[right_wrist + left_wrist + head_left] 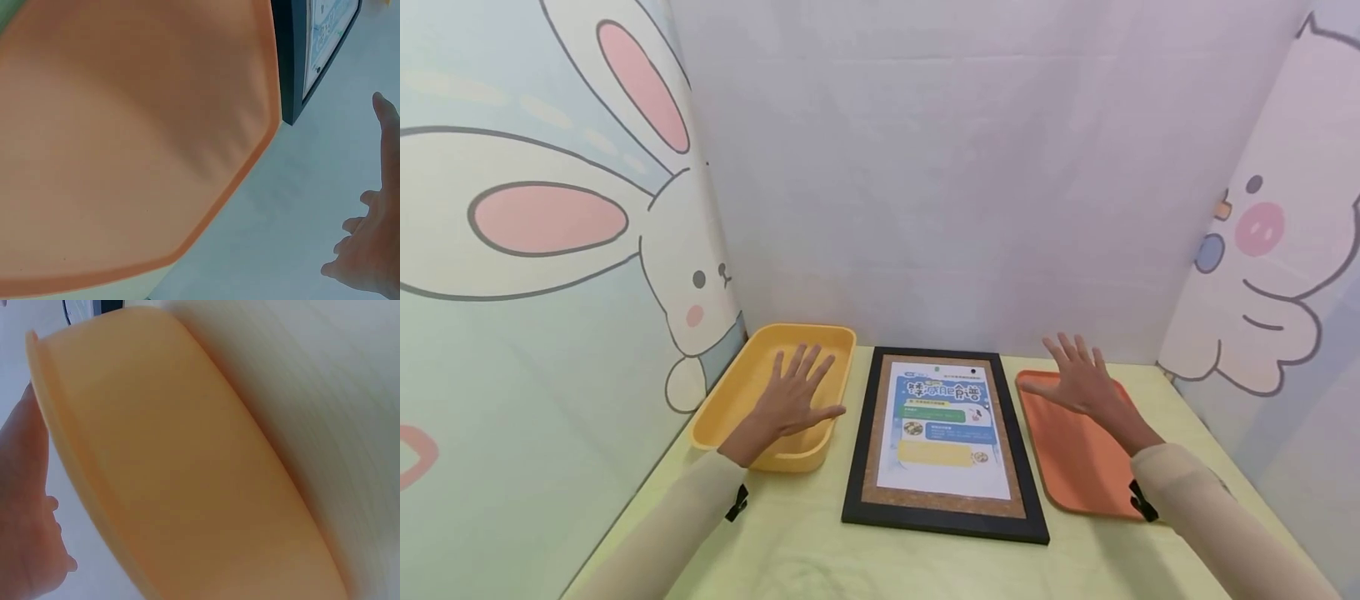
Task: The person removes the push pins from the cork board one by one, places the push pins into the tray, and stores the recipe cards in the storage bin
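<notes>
My left hand (792, 402) hovers over the yellow bin (730, 400), fingers spread and holding nothing. In the left wrist view, the bin's outer wall (181, 462) fills the middle, with the hand (28, 506) past its rim. Above the orange tray (1067, 467), my right hand (1082, 385) is held with fingers spread, also holding nothing. The right wrist view has that tray (125, 150) large at left and the hand (375, 237) at the right edge. Between the hands lies a black-framed board (943, 521) bearing a printed poster (943, 429) with Chinese lettering.
The pale yellow-green table (790, 533) runs up to a white back wall (940, 192). Side walls carry a cartoon rabbit (677, 242) on the left and a cartoon pig (1277, 275) on the right. The framed board stands close to the tray's left edge.
</notes>
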A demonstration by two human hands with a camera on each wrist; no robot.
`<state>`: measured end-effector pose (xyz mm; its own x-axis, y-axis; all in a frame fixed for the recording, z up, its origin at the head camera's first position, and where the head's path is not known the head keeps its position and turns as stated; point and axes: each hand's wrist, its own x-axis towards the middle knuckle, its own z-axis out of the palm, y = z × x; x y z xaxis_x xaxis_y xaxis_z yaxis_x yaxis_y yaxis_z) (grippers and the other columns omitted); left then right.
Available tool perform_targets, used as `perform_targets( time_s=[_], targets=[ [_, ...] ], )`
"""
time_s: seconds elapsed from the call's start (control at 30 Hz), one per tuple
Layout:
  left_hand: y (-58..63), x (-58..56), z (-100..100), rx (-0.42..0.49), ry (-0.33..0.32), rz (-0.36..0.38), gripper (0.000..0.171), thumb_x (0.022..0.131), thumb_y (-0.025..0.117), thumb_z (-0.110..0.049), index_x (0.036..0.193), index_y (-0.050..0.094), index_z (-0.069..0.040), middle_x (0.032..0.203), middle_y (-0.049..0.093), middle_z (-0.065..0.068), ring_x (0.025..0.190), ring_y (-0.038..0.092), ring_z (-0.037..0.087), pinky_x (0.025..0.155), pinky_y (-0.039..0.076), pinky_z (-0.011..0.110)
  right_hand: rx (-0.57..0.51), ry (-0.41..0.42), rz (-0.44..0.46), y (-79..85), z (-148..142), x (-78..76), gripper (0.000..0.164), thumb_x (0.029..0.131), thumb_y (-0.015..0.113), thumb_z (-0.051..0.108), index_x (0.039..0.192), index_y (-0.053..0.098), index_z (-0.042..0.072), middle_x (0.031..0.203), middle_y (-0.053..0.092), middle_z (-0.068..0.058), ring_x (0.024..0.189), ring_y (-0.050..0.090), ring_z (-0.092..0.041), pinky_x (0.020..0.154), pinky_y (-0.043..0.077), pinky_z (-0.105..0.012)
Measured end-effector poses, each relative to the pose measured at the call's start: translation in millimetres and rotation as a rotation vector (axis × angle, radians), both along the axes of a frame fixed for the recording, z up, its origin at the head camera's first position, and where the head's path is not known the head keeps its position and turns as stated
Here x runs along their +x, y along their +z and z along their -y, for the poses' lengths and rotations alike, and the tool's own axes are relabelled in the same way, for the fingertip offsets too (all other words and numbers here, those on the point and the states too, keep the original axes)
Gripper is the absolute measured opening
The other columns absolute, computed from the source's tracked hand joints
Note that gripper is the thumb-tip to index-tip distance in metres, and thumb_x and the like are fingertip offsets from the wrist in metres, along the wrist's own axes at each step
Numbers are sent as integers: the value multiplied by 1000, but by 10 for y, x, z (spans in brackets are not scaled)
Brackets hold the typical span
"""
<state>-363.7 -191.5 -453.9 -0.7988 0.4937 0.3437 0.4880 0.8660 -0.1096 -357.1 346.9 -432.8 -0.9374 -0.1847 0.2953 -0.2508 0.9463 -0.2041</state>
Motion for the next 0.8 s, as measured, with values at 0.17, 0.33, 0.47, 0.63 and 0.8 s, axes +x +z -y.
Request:
perform_targets(
  time_s=[0.17,0.33,0.47,0.63,0.8],
  targets=[
    [-1,13,-95,-1,-3,26,99,90,55,-77,164,32,-17,170,24,18,157,17,43,119,12,73,18,0,3,-4,71,-22,107,87,71,66,161,30,0,164,21,-35,150,12,-60,116,6,-76],
    [-19,19,-174,5,-15,47,99,90,56,-77,164,33,-16,170,24,18,157,16,42,120,12,71,19,-11,12,-45,171,-51,108,86,72,65,161,30,-1,165,21,-35,151,14,-59,118,7,-74],
    [-38,6,-243,-1,-22,61,99,90,55,-78,165,32,-16,171,22,18,158,15,42,121,11,69,15,-10,11,-94,250,-108,108,86,72,65,161,30,-1,164,22,-34,152,14,-57,119,8,-73],
    [-70,-9,-330,-3,-21,104,102,90,52,-81,166,27,-17,172,17,17,159,10,40,123,8,65,19,-11,31,-96,363,-140,107,87,75,61,161,30,-1,165,21,-34,152,14,-56,119,10,-72],
    [-89,-24,-400,-23,-32,108,103,91,48,-83,167,23,-18,172,16,17,159,9,39,124,8,63,42,-18,38,-113,426,-181,105,88,73,61,161,29,-1,165,21,-33,152,16,-56,120,11,-71]
  ],
)
